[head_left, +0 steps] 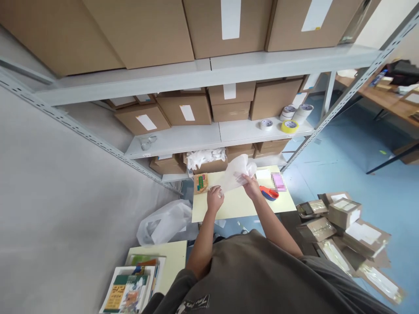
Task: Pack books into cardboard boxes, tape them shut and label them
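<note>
A thin, translucent white plastic bag is stretched between my two hands above the pale yellow table. My left hand is closed on its lower left corner. Higher up on the right, my right hand pinches the bag's crumpled side. Just left of the bag lies a small tan item with green and pink shapes. Close to my right forearm is an orange-and-blue object, its kind unclear. Beyond it sits a blurred pink item, beside a white paper.
A grey metal shelf holds cardboard boxes and tape rolls. Below, an open box holds white bags. Cartons lie heaped on the floor at right. At left are a large plastic bag and books.
</note>
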Tool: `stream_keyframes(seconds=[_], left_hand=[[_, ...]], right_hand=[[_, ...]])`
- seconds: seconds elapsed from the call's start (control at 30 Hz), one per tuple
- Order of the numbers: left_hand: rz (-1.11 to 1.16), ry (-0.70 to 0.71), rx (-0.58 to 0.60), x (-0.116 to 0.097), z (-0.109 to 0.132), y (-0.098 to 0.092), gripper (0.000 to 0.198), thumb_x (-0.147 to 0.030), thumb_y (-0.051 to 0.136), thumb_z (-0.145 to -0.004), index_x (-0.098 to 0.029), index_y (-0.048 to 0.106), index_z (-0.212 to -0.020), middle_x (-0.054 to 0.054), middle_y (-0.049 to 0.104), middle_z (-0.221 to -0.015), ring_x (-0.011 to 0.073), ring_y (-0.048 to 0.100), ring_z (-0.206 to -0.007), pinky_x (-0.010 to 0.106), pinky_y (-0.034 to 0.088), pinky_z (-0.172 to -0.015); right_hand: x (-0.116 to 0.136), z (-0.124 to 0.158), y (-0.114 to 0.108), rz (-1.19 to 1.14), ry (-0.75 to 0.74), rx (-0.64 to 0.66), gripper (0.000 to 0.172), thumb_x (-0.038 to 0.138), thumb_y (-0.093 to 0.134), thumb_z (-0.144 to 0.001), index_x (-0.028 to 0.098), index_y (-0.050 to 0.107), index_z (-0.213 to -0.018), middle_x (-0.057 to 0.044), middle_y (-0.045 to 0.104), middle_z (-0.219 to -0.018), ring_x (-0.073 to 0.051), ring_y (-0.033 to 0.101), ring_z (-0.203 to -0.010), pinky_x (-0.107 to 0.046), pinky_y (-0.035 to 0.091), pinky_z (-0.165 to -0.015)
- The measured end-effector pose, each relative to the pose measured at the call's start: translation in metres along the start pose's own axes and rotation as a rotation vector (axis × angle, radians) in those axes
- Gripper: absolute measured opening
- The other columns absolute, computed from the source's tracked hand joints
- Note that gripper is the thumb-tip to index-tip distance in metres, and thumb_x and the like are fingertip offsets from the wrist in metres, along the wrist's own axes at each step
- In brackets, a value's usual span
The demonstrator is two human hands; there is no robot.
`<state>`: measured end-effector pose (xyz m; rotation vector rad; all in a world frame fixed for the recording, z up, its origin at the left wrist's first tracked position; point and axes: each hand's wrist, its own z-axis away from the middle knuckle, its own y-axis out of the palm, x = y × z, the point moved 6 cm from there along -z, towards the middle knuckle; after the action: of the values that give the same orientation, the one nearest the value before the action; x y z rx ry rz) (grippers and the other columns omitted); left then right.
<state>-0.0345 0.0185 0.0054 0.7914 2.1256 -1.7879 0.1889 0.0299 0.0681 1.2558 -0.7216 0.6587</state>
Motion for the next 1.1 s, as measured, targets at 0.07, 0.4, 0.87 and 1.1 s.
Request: stream_keyframes(seconds=[0.07,0.4,0.87,1.1], left_hand=[[0.049,-0.098,0.116,0.022,0.000,0.008,0.019,-0.015,0.071,-0.082,-0.024,0.074,-0.099,0.004,0.078,-0.099,0.0222,0.072,-0.095,0.032,0.053,-0.087],[-0.118,-0.207,-0.139,0.122,-0.035,-0.075,0.019,-0.011,0.063,-0.087,-0.023,0.076,-0.095,0.015,0.074,-0.102,0.0329,0.064,-0.108,0.045,0.046,-0.102],[-0.186,0.005,0.414,0.170,0.022,0.032,0.047,-0.014,0.065,-0.087,-0.022,0.072,-0.133,0.016,0.070,-0.125,0.0354,0.054,-0.128,0.047,0.039,-0.110],[-0.246,-0.096,0.498,0.191,0.053,0.073,0.026,-0.010,0.056,-0.093,-0.022,0.076,-0.105,0.015,0.070,-0.113,0.0325,0.057,-0.122,0.045,0.043,-0.106]], right_hand=[[0.001,-0.002,-0.003,-0.010,-0.040,-0.032,0.053,0.043,0.084,-0.081,0.026,0.067,-0.128,-0.011,0.080,-0.126,-0.034,0.073,-0.126,-0.048,0.062,-0.098],[-0.007,-0.028,-0.047,0.230,-0.190,-0.373,0.067,0.030,0.082,-0.073,0.029,0.061,-0.137,-0.005,0.078,-0.126,-0.024,0.074,-0.114,-0.038,0.062,-0.095],[-0.137,0.022,-0.168,0.493,0.351,-0.902,0.021,0.026,0.081,-0.084,0.018,0.065,-0.096,-0.006,0.075,-0.087,-0.023,0.076,-0.086,-0.038,0.066,-0.077],[-0.164,0.028,-0.195,0.597,0.265,-0.754,0.039,0.043,0.073,-0.102,0.016,0.068,-0.129,-0.011,0.072,-0.126,-0.025,0.072,-0.109,-0.043,0.064,-0.092]])
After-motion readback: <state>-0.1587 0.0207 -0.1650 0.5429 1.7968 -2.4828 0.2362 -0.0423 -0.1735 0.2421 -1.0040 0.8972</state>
